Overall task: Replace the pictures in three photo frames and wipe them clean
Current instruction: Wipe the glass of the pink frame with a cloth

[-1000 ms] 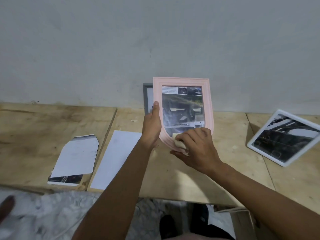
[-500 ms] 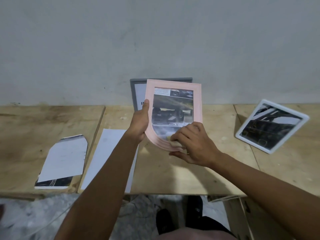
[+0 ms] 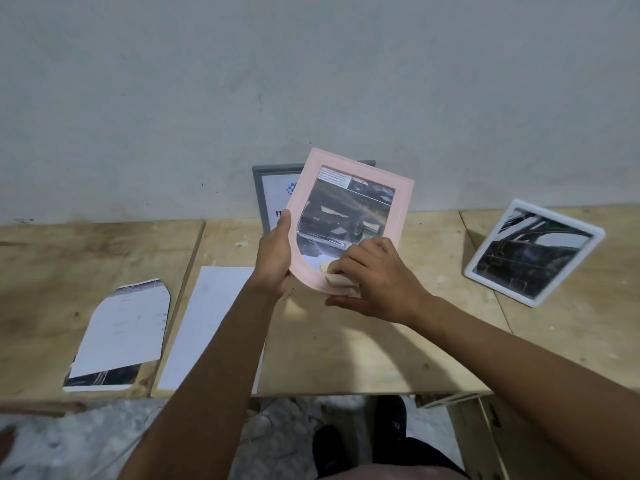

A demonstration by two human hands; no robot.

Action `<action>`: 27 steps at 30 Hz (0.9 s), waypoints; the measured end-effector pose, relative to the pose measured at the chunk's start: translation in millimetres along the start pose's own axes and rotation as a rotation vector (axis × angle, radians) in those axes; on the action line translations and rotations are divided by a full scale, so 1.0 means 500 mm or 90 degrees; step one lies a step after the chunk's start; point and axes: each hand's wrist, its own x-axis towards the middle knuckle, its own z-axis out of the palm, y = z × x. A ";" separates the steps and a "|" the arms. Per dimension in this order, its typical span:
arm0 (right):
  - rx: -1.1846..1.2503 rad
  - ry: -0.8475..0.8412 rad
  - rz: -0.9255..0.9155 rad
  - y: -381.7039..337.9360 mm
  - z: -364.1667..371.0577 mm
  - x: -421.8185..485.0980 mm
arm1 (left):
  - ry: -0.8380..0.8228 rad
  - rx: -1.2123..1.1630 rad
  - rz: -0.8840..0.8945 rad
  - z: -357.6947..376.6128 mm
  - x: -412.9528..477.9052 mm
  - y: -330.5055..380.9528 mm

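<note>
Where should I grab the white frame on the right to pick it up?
Probably pinch the white frame by its top border, from above, thumb in front, fingers behind. It stands tilted back on the table, so that edge is free, and the border keeps fingers off the picture.

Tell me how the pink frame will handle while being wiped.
Probably stiff: the pink frame looks flat though the left hand grips only one edge. Likely light, since it is held clear of the table that way. Its front shows glare above the right hand's beige pad, so it may be slick and breakable.
</note>
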 end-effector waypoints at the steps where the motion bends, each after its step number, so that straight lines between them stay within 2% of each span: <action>1: 0.008 -0.011 -0.006 0.002 -0.005 -0.002 | -0.004 0.009 0.002 -0.004 0.000 0.001; 10: 0.036 -0.041 0.008 0.038 -0.025 -0.027 | -0.017 0.054 -0.004 -0.012 -0.001 -0.004; 12: 0.058 -0.013 0.051 0.043 -0.024 -0.017 | -0.027 0.055 0.001 -0.009 0.000 -0.004; 17: 0.119 0.092 0.251 0.021 -0.036 0.075 | -0.054 0.037 -0.005 0.007 -0.007 -0.008; 27: 0.030 0.047 0.285 -0.017 -0.001 0.126 | -0.026 0.082 0.006 0.009 -0.010 -0.005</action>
